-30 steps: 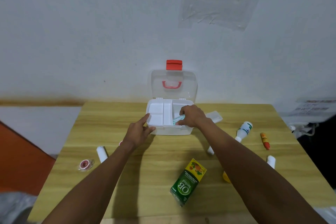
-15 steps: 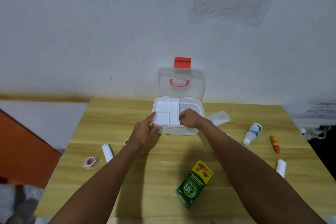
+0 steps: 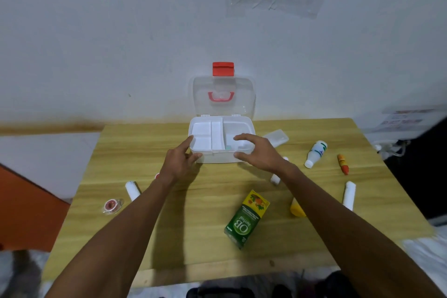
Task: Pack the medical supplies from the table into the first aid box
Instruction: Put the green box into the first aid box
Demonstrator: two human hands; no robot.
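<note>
The white first aid box (image 3: 242,126) stands at the table's far edge, with its clear lid and red latch leaning open against the wall. Inside, a small teal packet (image 3: 228,147) lies by the divider. My left hand (image 3: 180,162) pinches the box's front left corner between thumb and index finger. My right hand (image 3: 258,152) hovers over the front right corner with fingers spread and nothing in it. On the table lie a green carton (image 3: 244,220), a white bottle (image 3: 315,153), an orange tube (image 3: 343,164) and two white rolls (image 3: 132,190) (image 3: 349,195).
A tape roll (image 3: 112,205) lies near the left edge and a yellow item (image 3: 297,209) shows beside my right forearm. A clear tray (image 3: 277,136) rests to the right of the box. A small white bottle (image 3: 275,178) is partly hidden under my right wrist.
My right hand has let go of the teal packet inside the box and drawn back toward me with fingers spread. My left hand has stayed at the box's corner.
</note>
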